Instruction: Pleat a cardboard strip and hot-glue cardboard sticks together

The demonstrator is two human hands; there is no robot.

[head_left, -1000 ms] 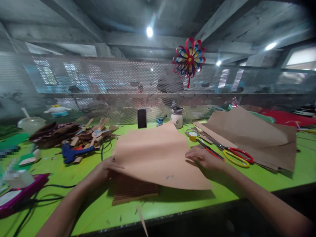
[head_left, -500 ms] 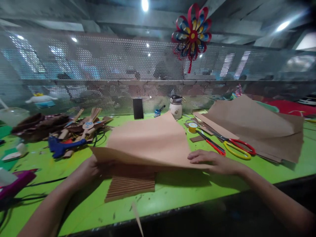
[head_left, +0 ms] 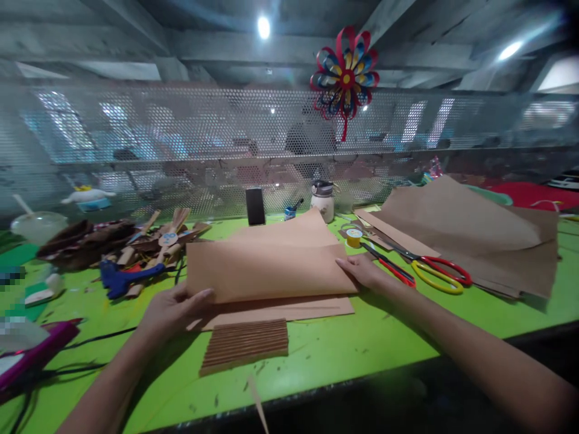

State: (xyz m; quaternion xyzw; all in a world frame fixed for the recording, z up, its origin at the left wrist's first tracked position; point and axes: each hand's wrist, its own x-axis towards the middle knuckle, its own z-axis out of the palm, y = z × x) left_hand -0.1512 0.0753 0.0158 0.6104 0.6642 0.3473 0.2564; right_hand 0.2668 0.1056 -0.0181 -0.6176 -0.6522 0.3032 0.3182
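Observation:
A large sheet of brown kraft paper [head_left: 271, 271] is bent over on itself in front of me, its near part raised and curved. My left hand [head_left: 174, 307] grips its lower left edge, thumb on top and fingers underneath. At the right edge, my right hand [head_left: 362, 271] pinches the sheet between thumb and fingers. Below it lies a flat strip of brown paper [head_left: 312, 308], partly covered. Nearer to me rests a pleated piece of brown corrugated card [head_left: 246, 346], untouched.
Scissors with red and yellow handles [head_left: 441, 274], a red-and-black cutter [head_left: 393, 268] and a yellow tape roll [head_left: 353, 237] lie to the right, beside stacked brown paper [head_left: 470, 235]. A blue glue gun [head_left: 122, 277] is at left. A bottle [head_left: 322, 202] and black phone-like slab [head_left: 256, 207] stand behind.
The sheet's near edge has been lifted and folded away from me, uncovering the paper strip. My right hand has moved left and up; the camera view has tilted slightly upward.

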